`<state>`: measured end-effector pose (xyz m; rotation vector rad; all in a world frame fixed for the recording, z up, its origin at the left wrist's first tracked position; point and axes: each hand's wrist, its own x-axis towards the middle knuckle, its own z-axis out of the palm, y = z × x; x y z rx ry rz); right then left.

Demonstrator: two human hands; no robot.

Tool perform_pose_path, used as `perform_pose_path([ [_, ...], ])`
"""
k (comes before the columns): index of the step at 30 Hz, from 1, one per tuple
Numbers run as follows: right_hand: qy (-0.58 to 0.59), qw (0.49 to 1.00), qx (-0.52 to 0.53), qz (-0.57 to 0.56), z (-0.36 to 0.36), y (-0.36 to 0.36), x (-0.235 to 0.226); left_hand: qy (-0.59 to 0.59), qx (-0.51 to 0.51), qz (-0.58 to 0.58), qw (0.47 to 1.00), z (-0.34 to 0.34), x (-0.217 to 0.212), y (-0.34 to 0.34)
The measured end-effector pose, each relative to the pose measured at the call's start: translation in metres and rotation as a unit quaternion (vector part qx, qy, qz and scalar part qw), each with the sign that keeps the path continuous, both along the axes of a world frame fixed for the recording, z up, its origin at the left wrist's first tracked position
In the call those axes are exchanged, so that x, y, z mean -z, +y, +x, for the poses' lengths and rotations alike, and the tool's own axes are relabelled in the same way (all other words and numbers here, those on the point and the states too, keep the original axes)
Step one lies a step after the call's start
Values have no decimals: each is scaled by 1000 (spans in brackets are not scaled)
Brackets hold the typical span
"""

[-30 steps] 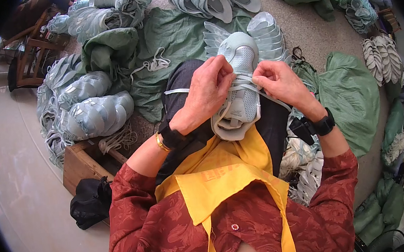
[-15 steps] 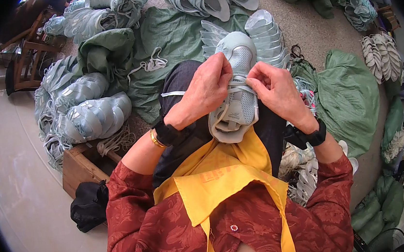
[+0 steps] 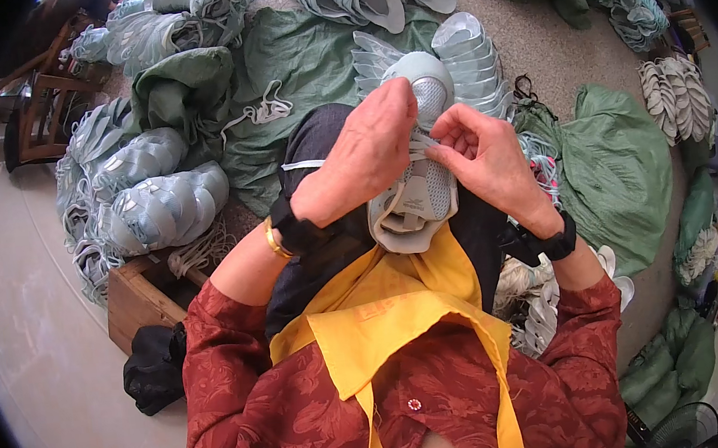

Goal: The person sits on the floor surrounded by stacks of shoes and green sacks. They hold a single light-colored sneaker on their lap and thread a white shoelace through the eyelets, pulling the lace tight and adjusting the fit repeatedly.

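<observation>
A pale grey-green mesh shoe upper rests on my lap, toe pointing away from me. My left hand lies over its left side, fingers curled at the lacing area. My right hand pinches a thin pale lace at the middle of the upper, fingertips close to the left hand's. Both wrists wear black bands, and the left also has a gold bangle. A yellow apron hangs over my red patterned shirt.
Bundles of pale shoe uppers lie stacked at left, beside a wooden crate. Green sacks and more upper stacks cover the floor at right and ahead. A black cloth lies by the crate.
Both hands have worked closer together over the lacing area. The right hand has moved inward toward the left and now pinches the lace. The shoe upper stays on my lap.
</observation>
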<state>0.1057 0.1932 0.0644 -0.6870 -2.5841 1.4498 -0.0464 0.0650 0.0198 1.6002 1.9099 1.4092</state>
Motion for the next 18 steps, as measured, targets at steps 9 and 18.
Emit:
perform_pose_path([
  [9,22,998,38,-37,-1,1,11,-167,43,-91,981,-17,-7,-15],
  [18,13,1000,27,-2,-3,0,5,-260,84,-154,950,-18,-5,-14],
])
